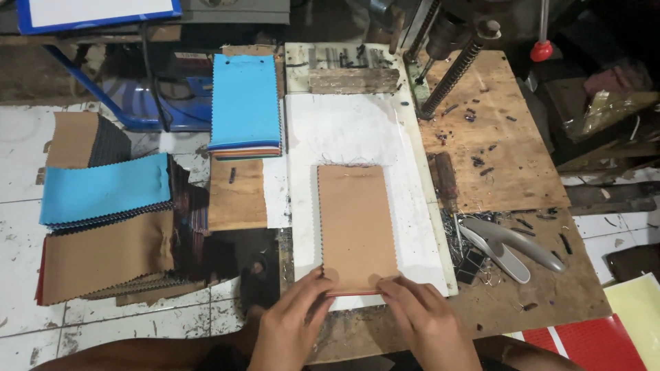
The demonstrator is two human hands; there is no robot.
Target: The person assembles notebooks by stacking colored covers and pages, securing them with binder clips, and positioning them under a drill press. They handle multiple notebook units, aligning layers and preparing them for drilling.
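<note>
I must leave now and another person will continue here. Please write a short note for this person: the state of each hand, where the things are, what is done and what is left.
Left hand: fingers on the near left corner of the brown-covered swatch stack, no closed grip.
Right hand: fingers on the near right corner of the same stack.
The stack lies flat on the white board, below the drill press.
Done, it seems: a blue-topped stack by the board.
Left, perhaps: blue and brown fabric piles on the floor at left.
The grey stapler lies untouched on the bench at right.
</note>
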